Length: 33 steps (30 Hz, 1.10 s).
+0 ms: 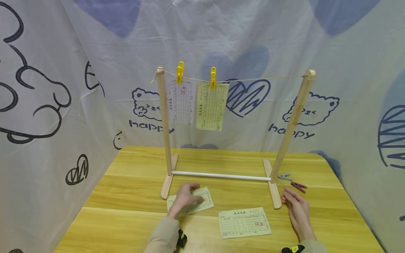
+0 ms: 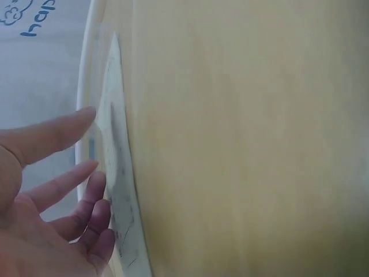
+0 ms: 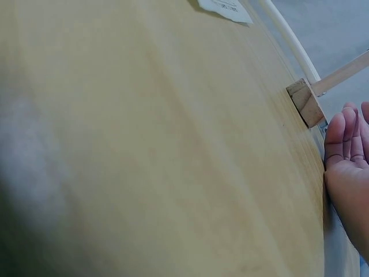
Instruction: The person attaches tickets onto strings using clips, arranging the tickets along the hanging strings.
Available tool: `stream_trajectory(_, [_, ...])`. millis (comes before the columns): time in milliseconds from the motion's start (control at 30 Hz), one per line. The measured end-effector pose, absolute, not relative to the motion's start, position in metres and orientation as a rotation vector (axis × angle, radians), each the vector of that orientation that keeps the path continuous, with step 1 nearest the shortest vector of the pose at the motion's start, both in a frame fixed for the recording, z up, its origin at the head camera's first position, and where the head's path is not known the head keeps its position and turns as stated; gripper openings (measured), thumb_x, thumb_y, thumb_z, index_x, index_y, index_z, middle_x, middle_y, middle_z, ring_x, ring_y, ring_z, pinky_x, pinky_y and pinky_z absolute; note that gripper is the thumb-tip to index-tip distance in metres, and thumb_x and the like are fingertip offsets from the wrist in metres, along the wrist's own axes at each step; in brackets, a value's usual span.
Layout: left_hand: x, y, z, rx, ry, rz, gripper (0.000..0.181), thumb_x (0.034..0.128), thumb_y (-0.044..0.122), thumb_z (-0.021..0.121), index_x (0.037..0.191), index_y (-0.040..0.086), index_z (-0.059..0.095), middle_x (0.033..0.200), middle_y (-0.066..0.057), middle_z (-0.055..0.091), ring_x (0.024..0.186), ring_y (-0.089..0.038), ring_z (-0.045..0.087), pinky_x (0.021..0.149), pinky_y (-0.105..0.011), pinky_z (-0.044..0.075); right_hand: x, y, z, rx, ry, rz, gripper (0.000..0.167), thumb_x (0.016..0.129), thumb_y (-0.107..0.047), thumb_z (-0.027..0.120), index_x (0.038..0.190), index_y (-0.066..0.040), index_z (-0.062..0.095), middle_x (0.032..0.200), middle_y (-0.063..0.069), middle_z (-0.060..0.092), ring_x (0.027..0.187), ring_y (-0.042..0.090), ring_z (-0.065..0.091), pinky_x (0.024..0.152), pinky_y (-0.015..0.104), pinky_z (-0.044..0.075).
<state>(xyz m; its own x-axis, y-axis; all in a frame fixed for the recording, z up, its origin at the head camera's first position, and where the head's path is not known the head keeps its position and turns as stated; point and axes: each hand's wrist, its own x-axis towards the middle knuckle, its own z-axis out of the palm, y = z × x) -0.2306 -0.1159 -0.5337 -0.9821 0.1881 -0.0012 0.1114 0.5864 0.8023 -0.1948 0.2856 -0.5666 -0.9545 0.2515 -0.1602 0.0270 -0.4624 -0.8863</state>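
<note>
The pale green paper slip with a printed grid [image 1: 207,196] lies on the yellow wooden table [image 1: 114,211], under your left hand [image 1: 186,199]. Your left fingers are loose, with the thumb apart from them; I cannot tell if they touch the paper. Your right hand [image 1: 297,211] has softly bent fingers, and I see nothing in them. Two papers are up on the thin tan string [image 1: 265,78]: a white printed slip [image 1: 181,103] and a yellow-green printed slip [image 1: 210,107], each with a yellow plastic clothespin [image 1: 213,79]. A second pale green slip [image 1: 245,222] lies flat between your hands. So the hanging looks about half done, with two papers seeming to be left. Two more pins lie past your right hand, a grey clothespin [image 1: 284,177] and a dark red clothespin [image 1: 299,187]. The grey one sits just beside the right wooden post [image 1: 292,126], which could bump your hand. A white rod [image 1: 221,175] runs low across the stand, behind both table papers.
</note>
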Motion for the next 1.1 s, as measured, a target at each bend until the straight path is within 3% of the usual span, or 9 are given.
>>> stream_trajectory(267, [-0.231, -0.114, -0.537, 0.155, 2.854, 1.205, 0.047, 0.0682, 0.009, 0.092, 0.11, 0.0, 0.072, 0.108, -0.018, 0.069, 0.101, -0.033, 0.062, 0.091, -0.048, 0.05, -0.195, 0.286, -0.566, -0.453, -1.525, 2.554, 0.024, 0.098, -0.001, 0.061, 0.096, -0.018, 0.078, 0.089, -0.004, 0.075, 0.082, 0.004, 0.067, 0.073, 0.017, 0.056])
stream_trajectory(500, [-0.229, -0.114, -0.537, 0.098, 2.848, 1.204, 0.04, 0.068, 0.008, 0.092, 0.103, 0.003, 0.073, 0.107, -0.015, 0.065, 0.104, -0.033, 0.056, 0.098, -0.053, 0.042, -0.196, 0.286, -0.568, -0.429, -1.529, 2.544, 0.024, 0.098, -0.001, 0.061, 0.098, -0.017, 0.078, 0.088, -0.003, 0.074, 0.081, 0.004, 0.066, 0.072, 0.017, 0.056])
stream_trajectory(833, [-0.229, -0.122, -0.538, 0.179, 2.778, 1.265, 0.049, 0.0712, 0.006, 0.089, 0.113, 0.0, 0.064, 0.105, -0.016, 0.067, 0.095, -0.027, 0.06, 0.089, -0.046, 0.05, -0.195, 0.285, -0.569, -0.355, -1.49, 2.566, 0.023, 0.098, 0.001, 0.059, 0.102, -0.013, 0.077, 0.092, -0.002, 0.074, 0.08, 0.006, 0.066, 0.072, 0.018, 0.056])
stream_trajectory(933, [-0.229, -0.126, -0.539, 0.223, 2.727, 1.311, 0.041, 0.0756, 0.005, 0.085, 0.111, -0.003, 0.066, 0.098, -0.016, 0.068, 0.086, -0.021, 0.06, 0.078, -0.038, 0.053, -0.195, 0.285, -0.567, -0.358, -1.49, 2.548, 0.024, 0.099, 0.001, 0.058, 0.103, -0.013, 0.077, 0.09, -0.003, 0.074, 0.078, 0.006, 0.065, 0.069, 0.019, 0.056])
stream_trajectory(1100, [-0.229, -0.13, -0.542, 0.271, 2.633, 1.378, 0.016, 0.0865, 0.007, 0.075, 0.097, -0.005, 0.072, 0.078, -0.01, 0.066, 0.065, -0.011, 0.051, 0.057, -0.022, 0.044, -0.198, 0.291, -0.564, -0.501, -1.544, 2.266, 0.021, 0.097, 0.001, 0.06, 0.108, -0.009, 0.075, 0.082, -0.009, 0.074, 0.069, 0.003, 0.065, 0.062, 0.016, 0.055])
